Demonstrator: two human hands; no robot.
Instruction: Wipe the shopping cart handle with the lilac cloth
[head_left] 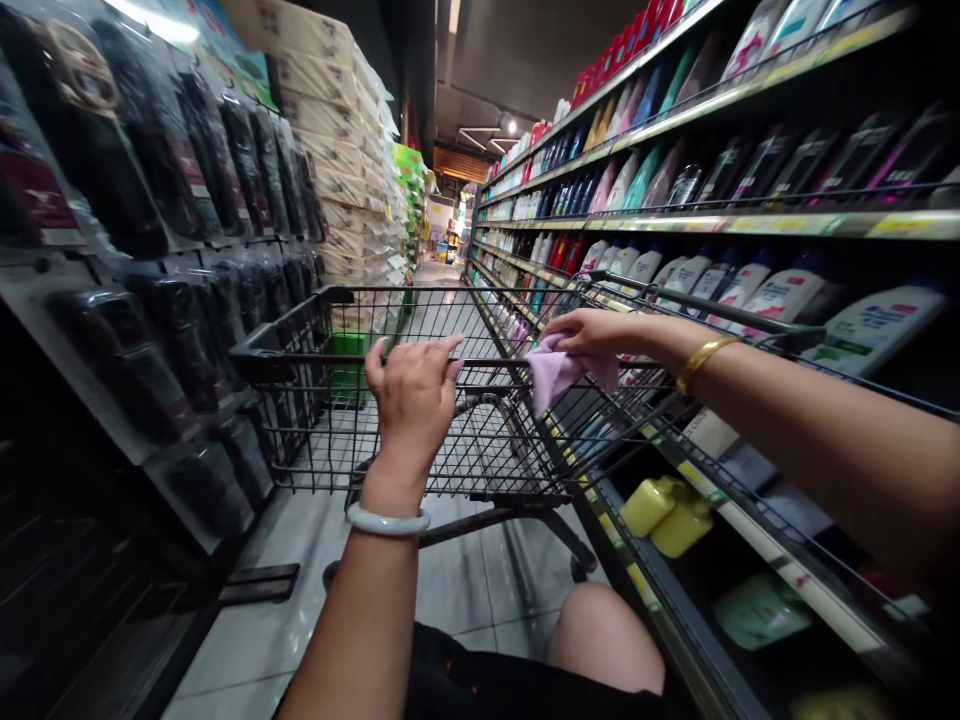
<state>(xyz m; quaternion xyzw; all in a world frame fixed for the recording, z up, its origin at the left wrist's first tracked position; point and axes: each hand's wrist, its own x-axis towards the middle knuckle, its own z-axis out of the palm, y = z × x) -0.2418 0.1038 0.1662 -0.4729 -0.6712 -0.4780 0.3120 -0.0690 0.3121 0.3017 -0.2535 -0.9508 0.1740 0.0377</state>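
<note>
A black wire shopping cart [480,470] stands across the aisle in front of me. My left hand [416,395], with a pale bangle at its wrist, is at the cart's near top rail, back of the hand towards me and fingers curled over the bar. Farther right, my right hand [581,332] holds a crumpled light-purple cloth [553,372] against the same rail. Part of the cloth hangs down over the wire side. The fingertips of the right hand are partly hidden in its folds. A gold bracelet circles that wrist.
Shelves [825,225] of shampoo-like bottles run along the right, close to the cart. Yellow bottles [664,510] sit on a low shelf. Packaged dark goods [172,340] hang at left, before stacked wrapped packs [337,150]. The tiled aisle [442,290] continues beyond the cart.
</note>
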